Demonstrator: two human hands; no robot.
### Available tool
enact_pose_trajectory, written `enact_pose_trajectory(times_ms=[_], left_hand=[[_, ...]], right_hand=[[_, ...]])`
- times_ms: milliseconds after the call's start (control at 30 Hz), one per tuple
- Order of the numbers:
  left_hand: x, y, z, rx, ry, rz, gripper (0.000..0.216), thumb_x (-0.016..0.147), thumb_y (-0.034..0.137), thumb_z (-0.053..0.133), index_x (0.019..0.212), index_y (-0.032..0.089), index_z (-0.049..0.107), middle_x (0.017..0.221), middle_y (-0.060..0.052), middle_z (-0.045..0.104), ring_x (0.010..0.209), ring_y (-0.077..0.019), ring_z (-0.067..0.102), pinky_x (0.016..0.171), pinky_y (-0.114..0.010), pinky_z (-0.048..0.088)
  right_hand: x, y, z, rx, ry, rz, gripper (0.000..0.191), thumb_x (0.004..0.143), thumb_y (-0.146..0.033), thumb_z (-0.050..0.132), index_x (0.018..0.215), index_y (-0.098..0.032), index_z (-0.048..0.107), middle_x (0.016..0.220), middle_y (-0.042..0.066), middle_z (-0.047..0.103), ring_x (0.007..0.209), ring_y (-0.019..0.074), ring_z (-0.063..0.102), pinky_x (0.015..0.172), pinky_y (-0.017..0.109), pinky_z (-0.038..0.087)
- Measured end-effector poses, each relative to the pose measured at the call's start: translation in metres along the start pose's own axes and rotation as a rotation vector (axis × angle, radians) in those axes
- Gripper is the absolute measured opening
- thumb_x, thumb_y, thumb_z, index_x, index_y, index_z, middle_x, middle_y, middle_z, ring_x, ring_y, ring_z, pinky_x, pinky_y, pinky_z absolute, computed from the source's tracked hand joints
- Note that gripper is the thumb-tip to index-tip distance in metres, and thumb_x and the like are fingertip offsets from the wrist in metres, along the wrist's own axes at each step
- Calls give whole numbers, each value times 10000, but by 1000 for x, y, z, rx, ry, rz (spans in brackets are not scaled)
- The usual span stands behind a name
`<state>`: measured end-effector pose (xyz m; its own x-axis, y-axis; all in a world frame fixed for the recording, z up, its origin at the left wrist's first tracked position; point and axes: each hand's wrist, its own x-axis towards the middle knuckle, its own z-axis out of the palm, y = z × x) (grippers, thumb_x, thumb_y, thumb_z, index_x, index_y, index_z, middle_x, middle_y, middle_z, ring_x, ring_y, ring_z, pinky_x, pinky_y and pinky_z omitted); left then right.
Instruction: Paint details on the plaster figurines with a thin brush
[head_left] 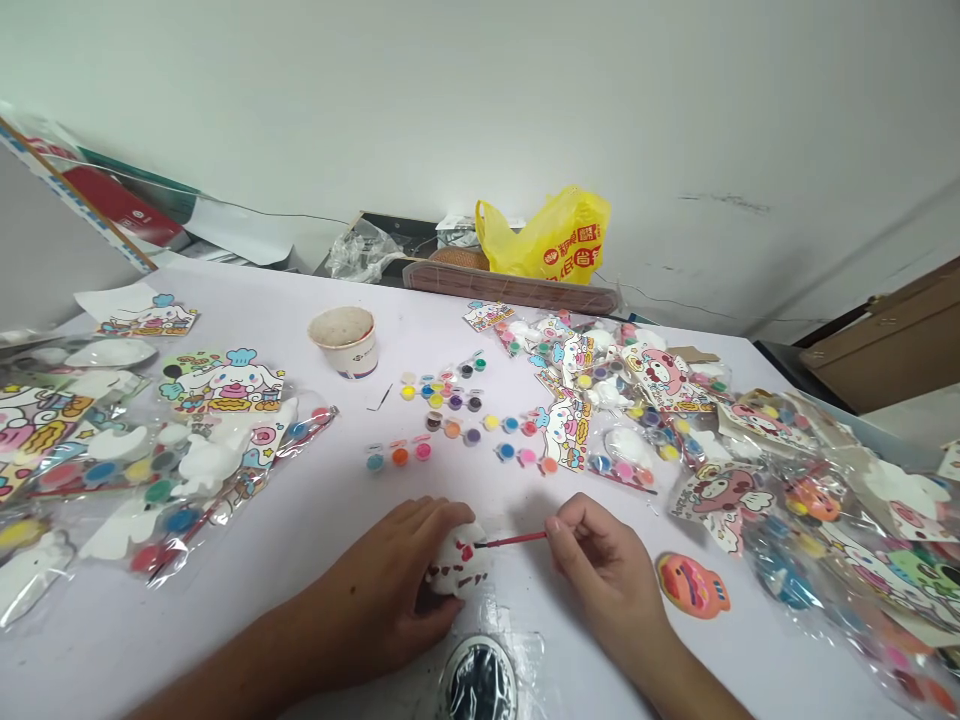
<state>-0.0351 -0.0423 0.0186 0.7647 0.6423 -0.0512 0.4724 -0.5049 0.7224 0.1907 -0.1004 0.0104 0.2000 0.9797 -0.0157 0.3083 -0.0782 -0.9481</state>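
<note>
My left hand (401,590) is curled around a small white plaster figure (459,568) with red marks on it, holding it on the white table (300,520). My right hand (600,565) pinches a thin red paintbrush (514,541); its tip touches the figure's upper side. Several small open paint pots (450,415) in many colours lie scattered just beyond both hands.
A paper cup (346,340) stands at the back left of the pots. A painted orange figure (691,585) lies right of my right hand. Bagged painting kits (180,470) cover the left, more kits (810,500) the right. A yellow plastic bag (551,235) sits by the wall.
</note>
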Motion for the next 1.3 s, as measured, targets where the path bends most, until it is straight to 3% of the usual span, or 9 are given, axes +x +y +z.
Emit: enact_pose_trajectory(times_ms=[433, 1067, 1300], left_hand=[[2, 5, -2, 5, -29, -32, 487, 787, 159, 606, 1228, 249, 420, 1105, -50, 580, 1001, -250, 535, 857, -382, 454], [2, 3, -1, -10, -13, -36, 505, 791, 153, 617, 1231, 273, 400, 1116, -33, 574, 1008, -244, 525, 867, -384, 437], [1, 2, 0, -5, -21, -36, 519, 785, 152, 616, 1241, 268, 397, 1120, -34, 573, 1014, -243, 523, 871, -371, 436]], right_hand=[[-5, 1, 3, -53, -11, -72, 386, 914, -485, 499, 643, -213, 456, 542, -41, 398, 514, 127, 361, 493, 250, 292], [-3, 0, -2, -40, 17, -75, 359, 916, -422, 530, 639, -205, 461, 540, -47, 398, 505, 114, 339, 497, 247, 280], [-4, 2, -2, -17, -35, -65, 354, 921, -420, 528, 646, -207, 460, 544, -44, 408, 511, 117, 349, 489, 244, 279]])
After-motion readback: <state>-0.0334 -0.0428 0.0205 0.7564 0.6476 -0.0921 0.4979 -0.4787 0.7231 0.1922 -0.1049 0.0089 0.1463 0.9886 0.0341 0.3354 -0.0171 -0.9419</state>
